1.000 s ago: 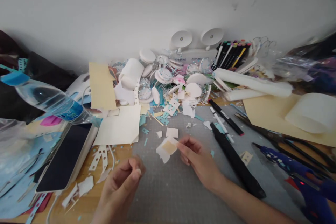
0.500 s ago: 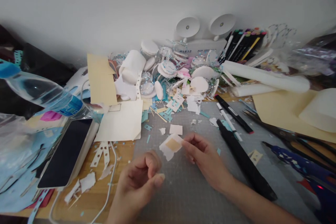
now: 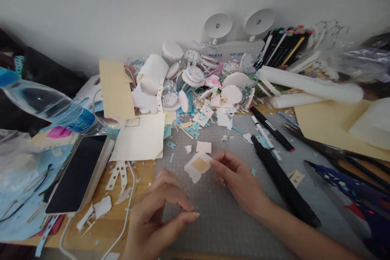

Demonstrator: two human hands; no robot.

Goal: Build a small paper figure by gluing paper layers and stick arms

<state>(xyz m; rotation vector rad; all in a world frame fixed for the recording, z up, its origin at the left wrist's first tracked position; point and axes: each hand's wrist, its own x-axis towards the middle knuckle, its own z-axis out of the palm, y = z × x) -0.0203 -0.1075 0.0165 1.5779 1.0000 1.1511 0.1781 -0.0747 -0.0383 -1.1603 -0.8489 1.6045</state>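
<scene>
White torn-edged paper (image 3: 191, 174) bearing a tan square (image 3: 200, 165) is pinched at its right corner by the right hand (image 3: 234, 174), thumb against fingers, over the grey cutting mat (image 3: 219, 219), just on the near side of a small pale paper rectangle (image 3: 204, 147). Left hand (image 3: 158, 215) is off to the left, thumb and forefinger parted, holding nothing I can make out (fingertips are blurry). Blue star-patterned glue gun (image 3: 339, 180), red light (image 3: 371, 213) lit, lies far right, black-handled scissors (image 3: 327, 151) just beyond.
</scene>
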